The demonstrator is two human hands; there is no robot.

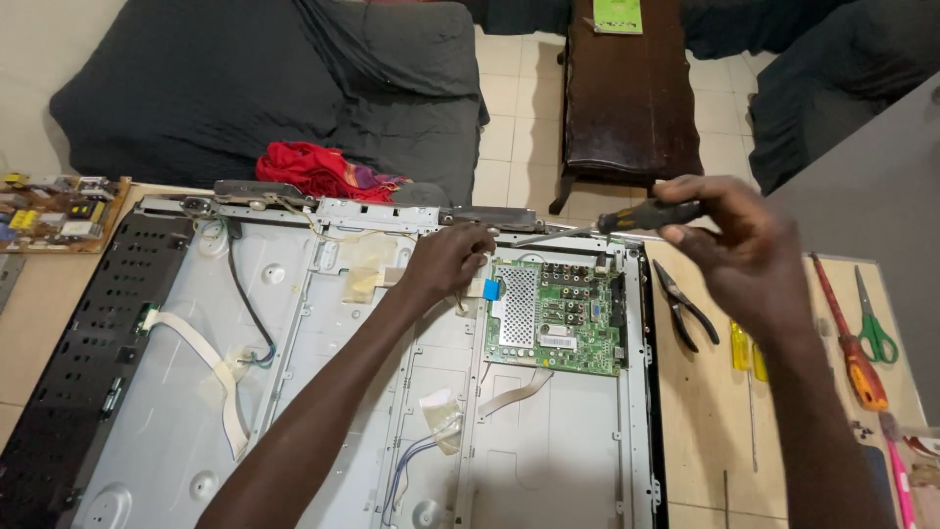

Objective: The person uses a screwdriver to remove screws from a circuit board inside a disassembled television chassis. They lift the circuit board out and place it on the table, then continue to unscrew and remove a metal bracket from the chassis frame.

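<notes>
A flat-screen television [294,392] lies face down with its back cover off, showing the grey metal chassis. A green circuit board [556,315] is mounted at its upper right. My left hand [448,260] rests on the chassis just left of the board's top corner, fingers curled near a blue connector [492,288]. My right hand [727,240] holds a dark-handled screwdriver [646,216], whose shaft points left toward the board's top edge, close to my left fingers.
Black pliers [683,306], a yellow screwdriver [741,345], a red-handled tool [850,338] and green scissors [874,328] lie on the table at right. Another circuit board [59,214] sits far left. A red cloth [323,168], dark sofa and wooden table [627,88] are behind.
</notes>
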